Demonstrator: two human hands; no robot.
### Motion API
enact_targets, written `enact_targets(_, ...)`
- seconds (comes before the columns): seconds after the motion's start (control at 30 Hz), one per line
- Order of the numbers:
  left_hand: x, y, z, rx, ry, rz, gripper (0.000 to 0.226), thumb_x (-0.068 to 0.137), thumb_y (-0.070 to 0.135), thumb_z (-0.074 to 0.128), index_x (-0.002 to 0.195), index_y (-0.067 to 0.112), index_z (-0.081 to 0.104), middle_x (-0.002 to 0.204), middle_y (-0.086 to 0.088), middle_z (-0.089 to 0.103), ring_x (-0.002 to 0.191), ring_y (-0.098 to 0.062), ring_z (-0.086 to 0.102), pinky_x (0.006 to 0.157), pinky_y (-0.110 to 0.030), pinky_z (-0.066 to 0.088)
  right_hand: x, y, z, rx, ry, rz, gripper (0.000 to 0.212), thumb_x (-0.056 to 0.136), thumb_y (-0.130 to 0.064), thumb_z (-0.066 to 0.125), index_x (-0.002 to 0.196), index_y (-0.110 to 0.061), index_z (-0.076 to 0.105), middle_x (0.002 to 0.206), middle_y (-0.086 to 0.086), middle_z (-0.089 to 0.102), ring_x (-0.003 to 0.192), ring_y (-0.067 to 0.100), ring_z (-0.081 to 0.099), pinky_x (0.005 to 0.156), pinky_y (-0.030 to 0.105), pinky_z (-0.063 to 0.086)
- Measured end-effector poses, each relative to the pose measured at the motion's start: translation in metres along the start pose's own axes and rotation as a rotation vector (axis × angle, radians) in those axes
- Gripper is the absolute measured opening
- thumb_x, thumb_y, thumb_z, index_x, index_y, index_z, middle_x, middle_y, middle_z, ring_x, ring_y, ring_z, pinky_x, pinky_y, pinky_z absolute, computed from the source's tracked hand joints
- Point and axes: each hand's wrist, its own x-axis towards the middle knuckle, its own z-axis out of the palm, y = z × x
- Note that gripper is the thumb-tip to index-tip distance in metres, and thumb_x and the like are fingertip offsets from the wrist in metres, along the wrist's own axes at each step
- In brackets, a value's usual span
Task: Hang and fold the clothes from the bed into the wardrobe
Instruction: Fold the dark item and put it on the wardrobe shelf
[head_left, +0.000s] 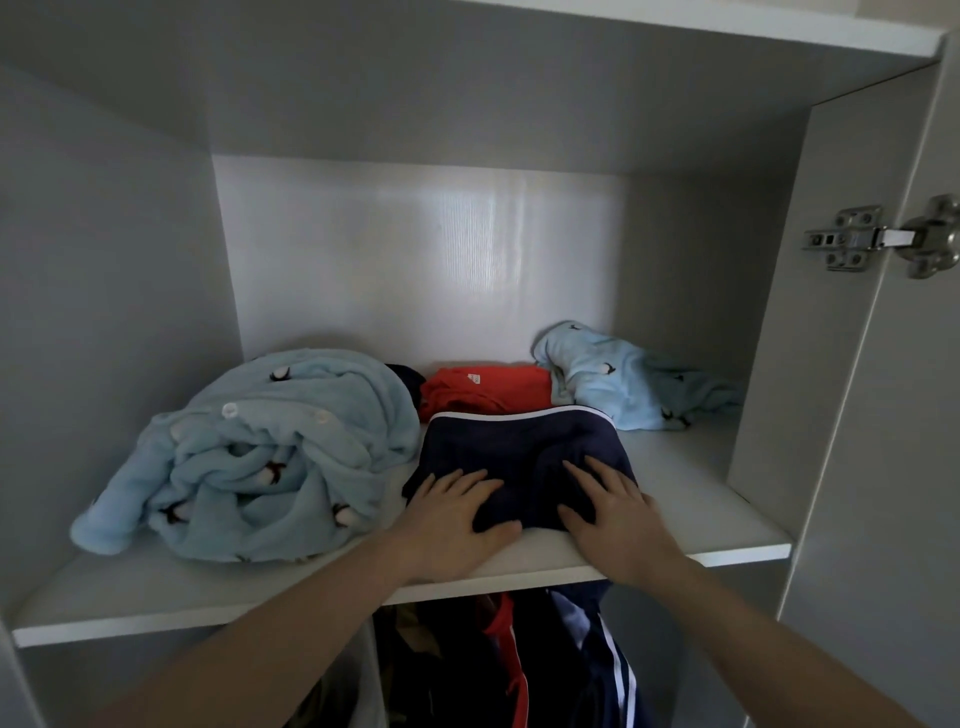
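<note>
Your left hand (457, 512) and right hand (618, 512) press flat, fingers straight, on the folded navy shorts (519, 452) at the front edge of the wardrobe shelf (156, 597). Behind lies an orange garment (485, 392), its white label unreadable. Crumpled light-blue fleece pajamas (270, 457) touch the shorts' left side; bare shelf opens rightward.

I'm at a home wardrobe (857, 364) — white shelf (156, 597) with fleece pyjamas (270, 457) and folded shorts (519, 447), hanging clothes (545, 665) below, a door hinge (883, 239).
</note>
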Motion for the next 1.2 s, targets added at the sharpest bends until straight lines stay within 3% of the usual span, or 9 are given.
enact_targets(0.17,0.026,-0.008,0.006,0.020,0.018,-0.061,0.083,0.087,0.085,0.028,0.157,0.042,0.021,0.168,0.014,0.016,0.155,-0.016,0.011,0.126,-0.041,0.003,0.035,0.003,0.006,-0.015,-0.085,0.003,0.066,0.098,-0.060,0.039,0.159,-0.047,0.016,0.170,-0.011,0.009,0.157,0.018,0.007,0.123,0.044,0.013)
enact_targets(0.3,0.025,-0.004,0.009,0.080,0.044,-0.108,0.091,0.080,0.089,0.016,0.158,0.043,0.019,0.168,0.013,0.015,0.156,-0.019,0.008,0.124,-0.046,-0.006,0.039,0.003,0.008,-0.043,-0.105,0.008,0.066,0.098,-0.059,0.035,0.160,-0.045,0.015,0.171,-0.010,0.008,0.157,0.019,0.005,0.123,0.046,0.011)
enact_targets(0.5,-0.006,0.017,0.007,0.105,0.024,-0.341,0.097,0.084,0.090,0.014,0.162,0.035,0.000,0.170,0.004,-0.009,0.155,-0.030,-0.017,0.121,-0.056,-0.013,0.018,-0.009,0.002,-0.058,-0.175,0.111,0.076,0.098,-0.067,0.028,0.162,-0.039,-0.003,0.172,-0.003,-0.010,0.157,0.030,-0.009,0.121,0.061,-0.004)
enact_targets(0.63,-0.048,0.030,0.008,0.043,-0.004,-0.379,0.096,0.088,0.086,0.017,0.162,0.031,-0.010,0.168,0.001,-0.022,0.154,-0.028,-0.021,0.122,-0.051,-0.009,-0.016,-0.007,-0.006,-0.049,-0.215,0.067,0.087,0.096,-0.075,0.025,0.162,-0.032,-0.012,0.170,0.004,-0.016,0.157,0.031,-0.009,0.124,0.056,0.001)
enact_targets(0.8,-0.133,0.059,0.009,-0.015,-0.007,-0.300,0.090,0.096,0.077,0.022,0.162,0.024,-0.011,0.167,-0.002,-0.022,0.155,-0.024,-0.017,0.125,-0.042,-0.012,-0.092,-0.004,-0.023,0.038,-0.214,-0.049,0.086,0.098,-0.072,0.031,0.163,-0.030,-0.008,0.170,0.005,-0.016,0.158,0.030,-0.004,0.126,0.051,0.000)
enact_targets(0.9,-0.203,0.087,0.018,-0.096,0.097,-0.257,0.085,0.099,0.069,0.032,0.162,0.025,-0.006,0.167,0.002,-0.022,0.155,-0.020,-0.017,0.126,-0.041,-0.008,-0.152,-0.006,-0.035,0.192,-0.199,-0.147,0.082,0.099,-0.067,0.039,0.163,-0.032,0.001,0.171,0.000,-0.013,0.158,0.026,-0.001,0.127,0.051,0.007)
enact_targets(1.0,-0.283,0.110,0.024,-0.077,0.246,-0.219,0.084,0.098,0.064,0.045,0.162,0.025,0.006,0.169,0.005,-0.011,0.157,-0.018,-0.007,0.128,-0.041,0.004,-0.207,-0.011,-0.051,0.333,-0.119,-0.309,0.079,0.100,-0.057,0.052,0.163,-0.029,0.014,0.171,-0.001,-0.002,0.157,0.021,0.007,0.127,0.040,0.012)
enact_targets(1.1,-0.366,0.121,0.021,-0.142,0.334,-0.261,0.083,0.093,0.058,0.061,0.159,0.030,0.019,0.168,0.009,-0.001,0.156,-0.013,0.004,0.126,-0.033,0.010,-0.252,-0.023,-0.064,0.489,-0.065,-0.461,0.075,0.098,-0.049,0.060,0.161,-0.032,0.022,0.168,-0.011,0.009,0.155,0.010,0.010,0.123,0.027,0.011)
enact_targets(1.2,-0.447,0.128,0.009,-0.167,0.433,-0.419,0.083,0.090,0.053,0.069,0.157,0.034,0.023,0.168,0.015,0.000,0.154,-0.009,0.006,0.124,-0.030,0.013,-0.295,-0.045,-0.071,0.567,-0.126,-0.530,0.076,0.096,-0.055,0.058,0.160,-0.036,0.023,0.166,-0.021,0.007,0.151,-0.002,0.008,0.119,0.022,0.013)
